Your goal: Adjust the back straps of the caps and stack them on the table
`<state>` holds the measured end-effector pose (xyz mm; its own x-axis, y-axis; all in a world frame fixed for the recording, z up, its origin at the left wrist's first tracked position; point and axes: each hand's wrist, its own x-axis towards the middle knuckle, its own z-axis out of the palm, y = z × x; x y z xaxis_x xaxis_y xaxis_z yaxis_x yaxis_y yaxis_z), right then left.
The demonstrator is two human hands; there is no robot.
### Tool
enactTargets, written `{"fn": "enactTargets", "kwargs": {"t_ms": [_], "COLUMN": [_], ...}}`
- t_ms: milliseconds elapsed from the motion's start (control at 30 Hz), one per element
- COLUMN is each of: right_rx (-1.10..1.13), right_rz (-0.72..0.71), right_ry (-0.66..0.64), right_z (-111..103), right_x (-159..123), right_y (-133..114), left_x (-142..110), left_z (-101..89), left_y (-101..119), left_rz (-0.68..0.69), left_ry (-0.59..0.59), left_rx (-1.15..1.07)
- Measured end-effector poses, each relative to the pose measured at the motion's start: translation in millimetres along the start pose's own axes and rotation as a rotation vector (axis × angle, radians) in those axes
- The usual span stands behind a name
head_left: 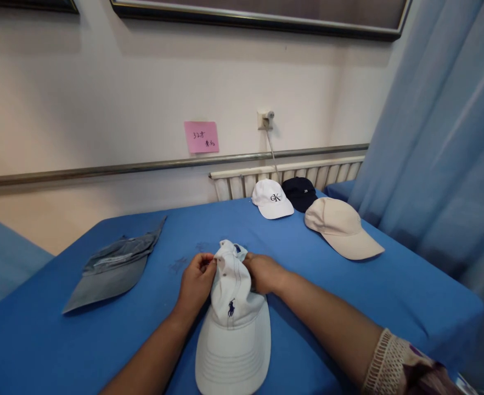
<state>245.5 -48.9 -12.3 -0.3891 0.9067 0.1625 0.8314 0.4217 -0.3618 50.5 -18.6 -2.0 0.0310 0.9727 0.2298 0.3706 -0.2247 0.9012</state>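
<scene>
A pale, nearly white baseball cap (236, 340) with a small dark horse-rider emblem lies in front of me, its brim pointing my way. My left hand (196, 277) pinches the left side of its crown, thumb and fingers closed on the fabric. On the other side, my right hand (264, 272) grips the back right part of the crown; its fingertips are hidden behind or inside the cap. The crown looks pulled narrow and tall between both hands. To the left, a flattened grey-blue cap (116, 269) lies with its brim toward the front left.
A blue cloth covers the table (159, 340). At the back right stand a white cap (271, 198), a navy cap (298, 192) and a beige cap (343, 227). Behind are a radiator (328, 174), a metal rail (143, 167) and a plugged socket (264, 120). A blue curtain (435, 137) hangs right.
</scene>
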Motion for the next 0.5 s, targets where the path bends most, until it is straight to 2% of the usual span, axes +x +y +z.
{"fn": "enactTargets", "kwargs": {"t_ms": [100,200,267,433,500], "right_rx": [-0.049,-0.030,0.023,0.276,0.366], "right_rz": [-0.014,0.004,0.064,0.274,0.353], "right_ry": [-0.010,0.050,0.144,0.521,0.560], "right_z": [0.8,1.0,-3.3,-24.6,-29.7], "right_x": [1.2,0.0,-2.3,-6.6,-7.0], "right_y": [-4.9,-2.1,6.0,34.4,42.3], "left_x": [1.4,3.8,6.2,14.3,16.7], "left_z": [-0.7,-5.4,-10.8,-24.5,-27.6], "left_y": [-2.1,-3.0,-2.0,-0.8,-2.0], "left_rz": [0.012,0.054,0.069,0.048,0.052], "left_ry": [-0.028,-0.024,-0.021,-0.047,-0.057], "left_rx": [0.017,0.035,0.050,0.028,0.043]}}
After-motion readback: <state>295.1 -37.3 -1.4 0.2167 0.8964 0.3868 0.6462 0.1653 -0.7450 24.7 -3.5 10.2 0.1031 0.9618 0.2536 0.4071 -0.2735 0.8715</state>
